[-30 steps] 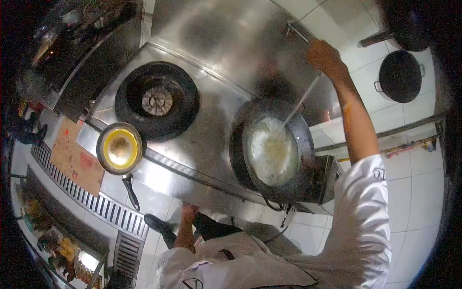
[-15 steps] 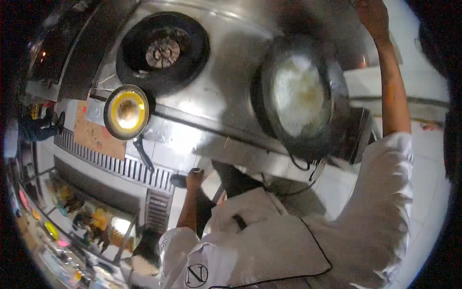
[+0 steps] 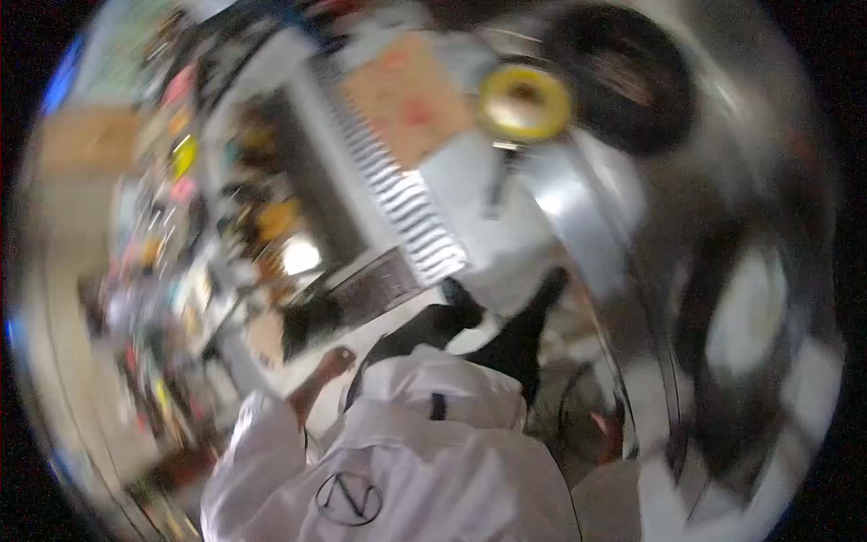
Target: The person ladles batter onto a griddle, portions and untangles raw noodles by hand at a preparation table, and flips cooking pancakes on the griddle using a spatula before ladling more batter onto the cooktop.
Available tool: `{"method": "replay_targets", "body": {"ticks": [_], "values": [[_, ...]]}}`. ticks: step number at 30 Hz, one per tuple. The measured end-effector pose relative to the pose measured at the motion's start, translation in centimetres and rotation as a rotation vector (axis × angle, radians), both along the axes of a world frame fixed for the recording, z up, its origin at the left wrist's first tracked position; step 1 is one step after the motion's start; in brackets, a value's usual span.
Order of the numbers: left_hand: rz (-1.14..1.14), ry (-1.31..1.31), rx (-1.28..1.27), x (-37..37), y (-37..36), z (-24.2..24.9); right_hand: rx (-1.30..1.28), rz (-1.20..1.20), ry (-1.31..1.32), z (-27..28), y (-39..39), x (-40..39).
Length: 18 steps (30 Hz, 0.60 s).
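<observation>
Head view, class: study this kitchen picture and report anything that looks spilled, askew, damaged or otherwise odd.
Nothing can be called spilled or damaged; the picture is heavily blurred. The small yellow-lined pan sits by the dark burner ring, its handle over the steel counter's edge. The left hand hangs empty beside the white jacket. The right hand cannot be made out.

You get a heavily motion-blurred fisheye frame; black corners ring the picture; around the yellow pan point(image 3: 525, 102) everything smears; glare whitens the steel counter point(image 3: 578, 203) just below it; the left side lies dim and unfocused.
</observation>
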<state>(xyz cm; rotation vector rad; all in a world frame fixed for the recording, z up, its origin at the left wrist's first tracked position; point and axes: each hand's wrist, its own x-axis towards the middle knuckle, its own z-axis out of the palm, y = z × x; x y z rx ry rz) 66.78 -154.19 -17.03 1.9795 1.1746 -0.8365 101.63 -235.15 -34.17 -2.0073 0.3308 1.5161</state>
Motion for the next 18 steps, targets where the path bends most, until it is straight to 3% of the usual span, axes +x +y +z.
{"method": "replay_targets", "body": {"ticks": [1,2,5,9,11,18], "values": [[-0.079,0.037,0.025,-3.0,1.1,-0.8,-0.157,-0.059,-0.212,0.9,-0.8,-0.4],[0.014,0.102,0.027,-4.2,1.2,1.0,-0.180,-0.071,-0.271,1.8,1.4,0.6],[0.169,0.176,0.036,-5.2,1.7,0.8,-0.206,-0.124,-0.292,2.2,3.7,3.0],[0.250,0.078,0.069,-6.5,2.4,0.3,-0.222,-0.114,-0.330,5.2,7.4,4.2],[0.449,-0.007,-0.001,-6.9,2.3,0.7,-0.210,-0.068,-0.335,7.0,10.8,4.9],[0.613,-0.051,0.005,-11.7,2.3,-0.3,-0.105,0.074,-0.362,8.7,24.5,6.2]]}}
